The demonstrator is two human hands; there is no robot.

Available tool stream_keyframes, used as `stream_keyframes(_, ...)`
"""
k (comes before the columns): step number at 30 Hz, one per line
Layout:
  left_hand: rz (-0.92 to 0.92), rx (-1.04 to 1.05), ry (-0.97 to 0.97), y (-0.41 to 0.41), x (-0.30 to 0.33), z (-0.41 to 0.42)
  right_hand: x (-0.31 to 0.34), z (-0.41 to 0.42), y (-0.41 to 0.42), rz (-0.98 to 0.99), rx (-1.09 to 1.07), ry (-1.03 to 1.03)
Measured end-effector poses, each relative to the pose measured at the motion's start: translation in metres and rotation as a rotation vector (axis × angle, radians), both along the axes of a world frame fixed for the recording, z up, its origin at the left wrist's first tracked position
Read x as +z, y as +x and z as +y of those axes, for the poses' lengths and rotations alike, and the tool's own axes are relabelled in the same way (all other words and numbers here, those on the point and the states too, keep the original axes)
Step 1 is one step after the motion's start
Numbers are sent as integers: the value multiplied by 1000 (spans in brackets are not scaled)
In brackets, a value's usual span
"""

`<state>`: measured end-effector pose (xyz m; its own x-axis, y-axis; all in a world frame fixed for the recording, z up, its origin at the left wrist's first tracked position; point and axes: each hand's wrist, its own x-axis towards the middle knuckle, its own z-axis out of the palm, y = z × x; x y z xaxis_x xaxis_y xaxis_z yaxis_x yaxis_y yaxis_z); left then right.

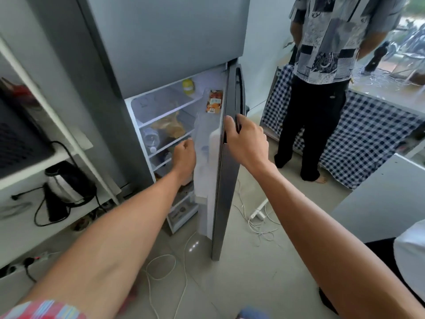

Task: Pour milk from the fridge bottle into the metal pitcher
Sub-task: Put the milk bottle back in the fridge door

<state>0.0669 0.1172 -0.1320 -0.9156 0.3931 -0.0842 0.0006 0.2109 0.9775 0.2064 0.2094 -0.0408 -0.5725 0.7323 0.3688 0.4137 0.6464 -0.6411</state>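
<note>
**Fridge door held ajar, left hand reaching toward the door shelf**

A tall grey two-door fridge (161, 42) fills the middle of the view. Its lower grey door (226, 169) stands partly open, edge-on to the camera, showing white wire-and-glass shelves (165, 111) inside.

To the right, a second person in a patterned grey shirt and black trousers (317, 88) stands barefoot on the pale tiled floor, in front of a blue-and-white checked cloth (372, 139).

On the left, a white shelving unit (27, 176) carries a black and silver electric kettle (66, 183) with its black cord trailing beside it.

The right hand (247, 139) grasps the open door's outer edge at the dark handle: the thumb lies on the near side and the fingers wrap round the edge and handle.

The left hand (185, 155) reaches into the gap between the fridge body and the door. Its fingers are curled inward, next to the translucent door shelf; whether they grip anything cannot be told, since the fingertips are hidden behind the back of the hand.

A white plastic bottle (215, 143), seemingly the milk, stands upright in the door shelf, just right of the left hand and touching the door's inner wall. Its lower part is blurred behind the shelf front.

Higher in the door sits an orange printed carton (215, 101). A small yellow jar (188, 86) rests on the top inner shelf.

White cables (165, 268) loop across the floor below the door.
</note>
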Motion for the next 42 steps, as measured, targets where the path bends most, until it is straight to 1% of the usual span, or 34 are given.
stream_keyframes(3,-21,10,-38,-20,3,-17,-3,13,-23,10,198,-77)
stream_keyframes(6,-23,18,-78,-40,8,-30,-9,32,-51,-99,349,-2)
stream_keyframes(9,-55,54,-62,-59,12,-38,-17,50,-81,-172,413,102)
stream_keyframes(13,-40,123,-91,-77,17,-41,-27,63,-111,-195,476,83)
stream_keyframes(15,-28,230,-90,-83,16,-39,-31,67,-123,-190,516,113)
stream_keyframes(18,31,460,-105,-88,15,-36,-39,75,-139,-148,583,200)
stream_keyframes(22,209,734,-79,-73,28,-38,-52,87,-157,-96,680,278)
stream_keyframes(24,311,774,-111,-63,30,-38,-58,89,-167,-100,728,312)
stream_keyframes(26,436,753,-192,-54,31,-36,-60,89,-176,-112,764,331)
stream_keyframes(28,593,713,-328,-45,32,-32,-60,89,-182,-114,787,342)
stream_keyframes(31,933,542,-562,-40,31,-24,-59,90,-190,-135,811,373)
stream_keyframes(32,997,478,-631,-40,30,-21,-59,90,-193,-148,819,382)
stream_keyframes(33,1022,429,-693,-41,30,-17,-58,91,-195,-165,828,388)
stream_keyframes(34,1006,394,-749,-41,30,-12,-57,90,-196,-185,837,393)
stream_keyframes(36,911,346,-826,-43,30,-6,-56,90,-199,-234,844,408)
stream_keyframes(38,830,319,-869,-47,29,-4,-54,90,-204,-281,849,432)
stream_keyframes(42,766,287,-904,-58,35,-6,-48,90,-215,-343,850,450)
